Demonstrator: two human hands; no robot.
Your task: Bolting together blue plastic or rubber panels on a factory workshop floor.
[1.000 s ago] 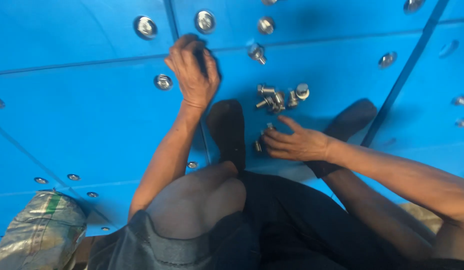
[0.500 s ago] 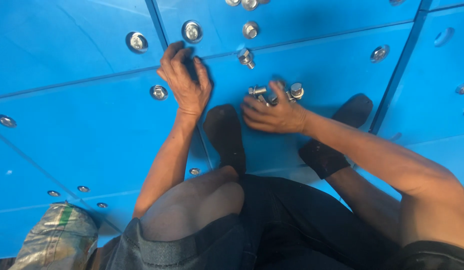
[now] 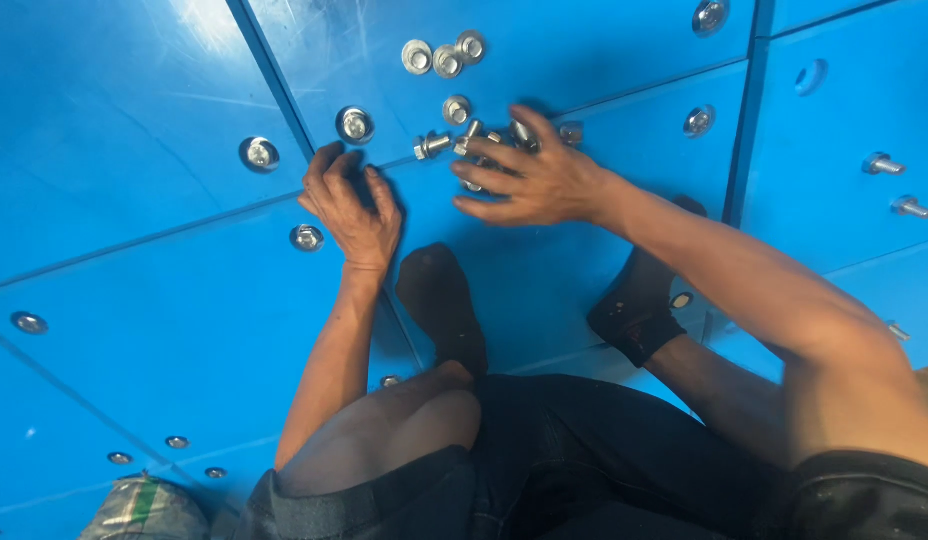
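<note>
On blue panels, loose bolts

Floor: large bright blue panels fill nearly the whole view, glossy and lightly scratched.
Seams: dark narrow joints run between the panels, some slanted, one near-vertical at the right.
Fixings: round silver fasteners sit sunk in the panels along the seams.
Light: a pale glare lies at the top left, perhaps daylight.
Corner: a crumpled greenish sack at the bottom left.
</note>
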